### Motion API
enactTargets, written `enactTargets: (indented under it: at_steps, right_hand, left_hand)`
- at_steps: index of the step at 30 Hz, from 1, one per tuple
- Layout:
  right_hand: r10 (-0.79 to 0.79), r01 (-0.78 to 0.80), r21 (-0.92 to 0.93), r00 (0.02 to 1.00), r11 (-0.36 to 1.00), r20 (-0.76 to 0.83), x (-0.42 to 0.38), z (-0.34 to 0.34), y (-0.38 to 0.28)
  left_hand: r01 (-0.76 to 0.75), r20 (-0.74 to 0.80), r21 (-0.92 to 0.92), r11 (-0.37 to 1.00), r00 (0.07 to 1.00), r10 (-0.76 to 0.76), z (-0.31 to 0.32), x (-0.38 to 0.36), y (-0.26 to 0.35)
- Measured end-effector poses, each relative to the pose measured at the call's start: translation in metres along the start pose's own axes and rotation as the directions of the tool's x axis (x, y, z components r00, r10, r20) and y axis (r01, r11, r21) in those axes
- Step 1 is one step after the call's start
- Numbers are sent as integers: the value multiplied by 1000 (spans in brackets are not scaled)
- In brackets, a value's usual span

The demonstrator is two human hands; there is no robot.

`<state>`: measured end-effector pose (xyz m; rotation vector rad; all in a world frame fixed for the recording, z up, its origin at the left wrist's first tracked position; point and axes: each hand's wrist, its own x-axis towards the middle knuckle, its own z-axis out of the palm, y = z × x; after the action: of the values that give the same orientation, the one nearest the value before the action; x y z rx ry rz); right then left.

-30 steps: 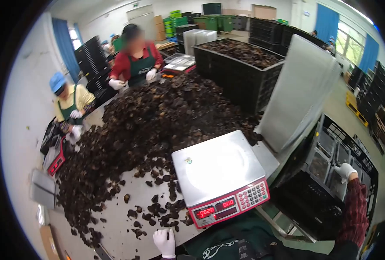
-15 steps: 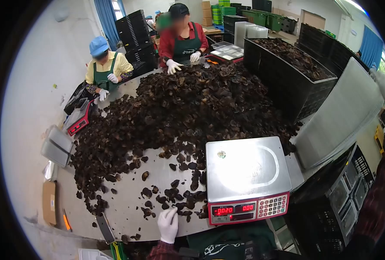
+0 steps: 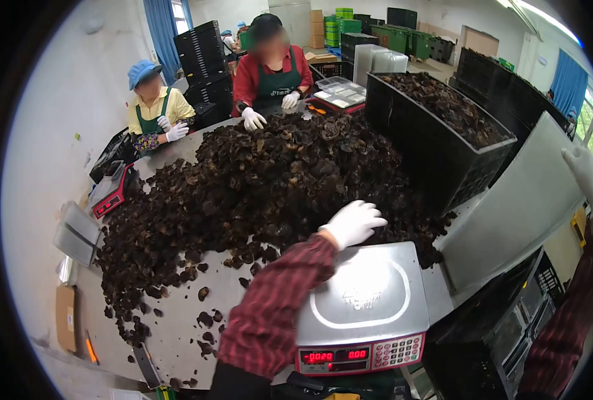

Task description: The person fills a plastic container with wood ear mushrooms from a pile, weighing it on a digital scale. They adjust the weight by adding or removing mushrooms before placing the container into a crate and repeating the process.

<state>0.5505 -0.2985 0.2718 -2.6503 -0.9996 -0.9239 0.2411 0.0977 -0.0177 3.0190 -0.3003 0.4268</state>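
Note:
My left hand (image 3: 355,223), in a white glove, reaches over the far edge of the electronic scale (image 3: 364,293), its fingers stretched apart and pointing right. It overlaps the near side of a large heap of dark dried fungus (image 3: 263,180), and nothing shows in it. The scale's metal pan is bare, and its red display reads -0.020 and 0.00. At the far right my right hand (image 3: 584,177), also gloved, is at the upper right edge of a leaning stack of clear plastic trays (image 3: 510,207), fingers extended toward the rim.
A black crate (image 3: 436,140) full of fungus stands behind the stack. Across the table are two aproned workers, one in red (image 3: 270,77) and one in yellow (image 3: 153,107). A second scale (image 3: 113,197), a cardboard piece (image 3: 66,319) and an orange-handled tool (image 3: 91,348) lie at left.
My left hand has moved from the near table edge up and right, across the scale. My right hand has shifted lower along the tray stack. The view has turned slightly.

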Motion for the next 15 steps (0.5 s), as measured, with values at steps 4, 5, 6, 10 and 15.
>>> enactTargets:
  at_steps: [4, 5, 6, 10, 15]
  right_hand:
    - [-21, 21, -6, 999, 1000, -39, -2, 0, -1]
    - [-24, 24, -11, 999, 1000, -44, -2, -2, -2]
    - [7, -8, -30, 1000, 1000, -13, -4, -7, -8]
    - [0, 1, 158, 1000, 987, -3, -4, 1, 1]
    - [39, -51, 171, 996, 984, 76, -2, -2, 7]
  left_hand:
    - [58, 189, 239, 969, 976, -105, 43, 34, -10]
    - [138, 310, 230, 963, 928, -207, 43, 33, -15]
    - [218, 429, 227, 949, 852, -299, 43, 29, -19]
    - [348, 366, 167, 922, 847, -386, 50, -6, -41]
    - [520, 452, 65, 852, 746, -490, 31, -40, -57]
